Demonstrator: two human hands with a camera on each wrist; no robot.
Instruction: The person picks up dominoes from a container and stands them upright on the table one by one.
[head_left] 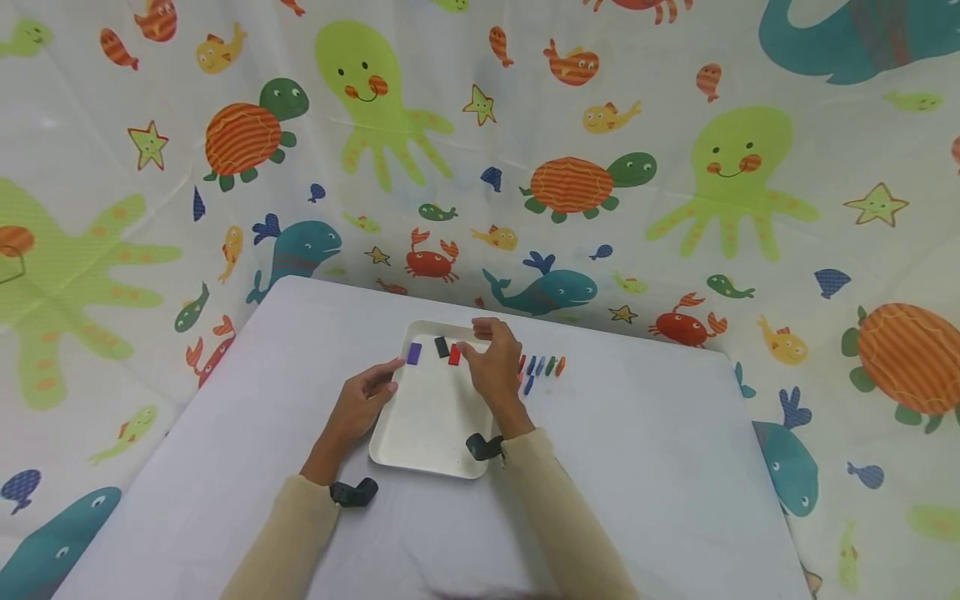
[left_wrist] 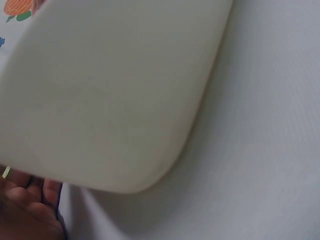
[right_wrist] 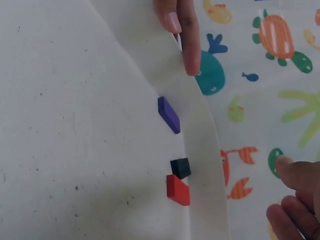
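A white tray with a raised rim is in the middle of the table. Inside, along its far end, lie a purple block, a black block and a red block. The black and red ones sit close together in the right wrist view, with the purple block apart from them. My left hand holds the tray's left rim by the fingers. Over the tray's far right part is my right hand, thumb and fingers apart, with nothing seen between them.
Several small coloured sticks lie on the white table just right of the tray, partly behind my right hand. A curtain printed with sea animals hangs behind the table. Dark specks dot the tray floor.
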